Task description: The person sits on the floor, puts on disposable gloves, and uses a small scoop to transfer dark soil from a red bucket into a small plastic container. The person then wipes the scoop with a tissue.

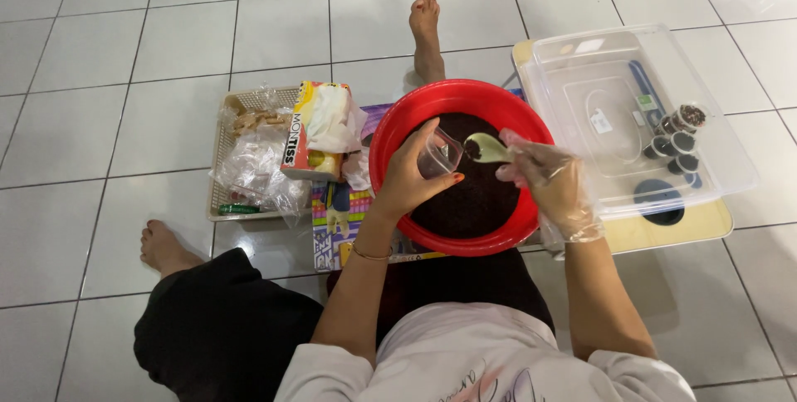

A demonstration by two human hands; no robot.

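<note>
While the left hand (pixel 413 176) grips a small clear plastic cup (pixel 437 154) tipped toward the middle of the big red basin (pixel 398 124), the right hand (pixel 550 182), wearing a loose see-through plastic glove, pinches the handle of a pale green spoon (pixel 486 149) whose bowl carries a dab of the dark crumbly stuff (pixel 475 203), sitting right at the cup's mouth. So this looks to me like the filling step: scooping the dark mix out of the basin and loading it into the cup, one spoonful at a time. Can't really tell how full the cup is, since the fingers cover most of it. Both hands hang over the basin, which sits on the floor between the person's legs, so any spill just drops back in. Off to the right is a clear plastic box (pixel 730 165) with a few small dark-filled cups (pixel 674 140) clustered by its right side, which I'd guess are finished ones. To the left there's a tissue pack (pixel 311 132) lying on a shallow tray (pixel 217 194) with some crinkly plastic bags (pixel 257 165). My read on the next bit: the spoon has to tip cleanly into the narrow mouth, with the cup held steady and a bit more upright, because that opening is only barely wider than the spoon and the crumbs could easily scatter off the rim.
</note>
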